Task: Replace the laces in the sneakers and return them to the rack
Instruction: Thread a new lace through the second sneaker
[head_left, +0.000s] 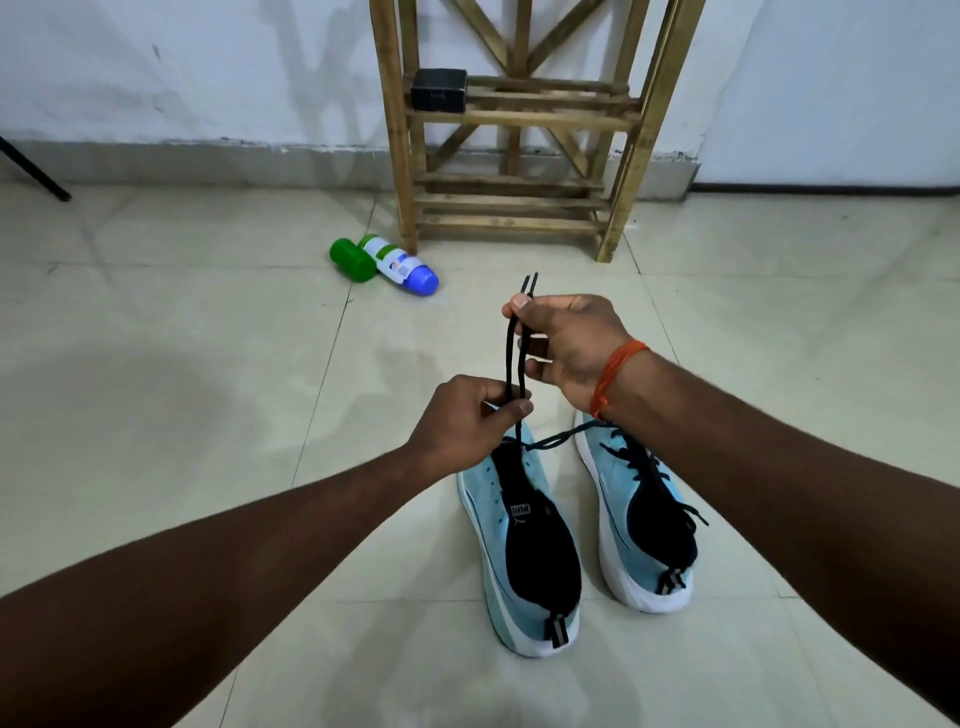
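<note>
Head view: at the far left of the tiled floor, a green bottle and a white bottle are lying on their sides, touching each other. The left hand is curling closed on the black lace, pinching both strands low, just above the toe of the left sneaker. This sneaker is standing on the floor, and its upper eyelets are showing no lacing. The wooden rack is standing against the wall beyond, well apart from both shoes. The right hand is gripping the same two strands near their tips between thumb and forefinger, holding them taut and even. The right sneaker is sitting just beside the left one and is appearing fully laced. The step in hand is judged to be levelling the lace ends after the first eyelet pair; whether the lace is passing through that pair is hidden by the left hand. The next move is calling for separating the strands and crossing each tip into the next eyelet.
</note>
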